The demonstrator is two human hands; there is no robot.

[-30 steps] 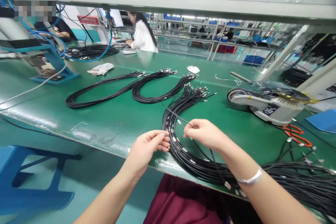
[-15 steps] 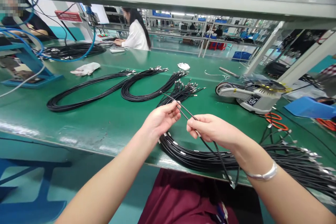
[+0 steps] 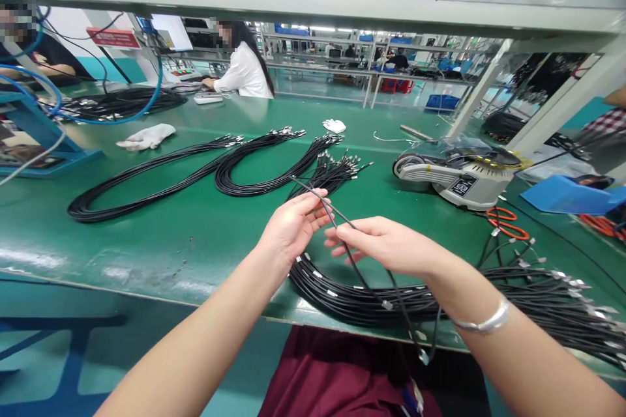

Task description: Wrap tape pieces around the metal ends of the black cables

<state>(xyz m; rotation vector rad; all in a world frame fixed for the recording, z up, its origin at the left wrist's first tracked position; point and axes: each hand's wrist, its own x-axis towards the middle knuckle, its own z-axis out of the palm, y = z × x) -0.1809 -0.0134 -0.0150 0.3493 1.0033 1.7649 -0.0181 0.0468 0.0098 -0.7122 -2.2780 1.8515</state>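
Observation:
A thin black cable (image 3: 355, 266) runs through both hands, its strands crossing between them. The thumb and forefinger of my left hand (image 3: 293, 225) pinch it close to one end, which points away over the table. My right hand (image 3: 386, 242) grips the cable between thumb and forefinger, its other fingers loosely extended. The rest of the cable hangs from that hand past the table edge, with a small metal end (image 3: 423, 357) low in front of my lap. Beneath my hands lies a large bundle of black cables (image 3: 352, 303) with white labels, curving to the right.
More looped black cable bundles (image 3: 112, 208) lie across the green table (image 3: 195, 247). A grey tape dispenser (image 3: 460, 184), orange-handled scissors (image 3: 508, 225) and a blue bin (image 3: 567, 194) stand right. White gloves (image 3: 147, 137) lie at left. A shelf beam (image 3: 293, 3) crosses overhead. A person in white sits opposite.
My right hand has moved slightly left, closer to my left hand, and its lower fingers have spread. The held cable's strands now cross between the hands. The view has shifted a little.

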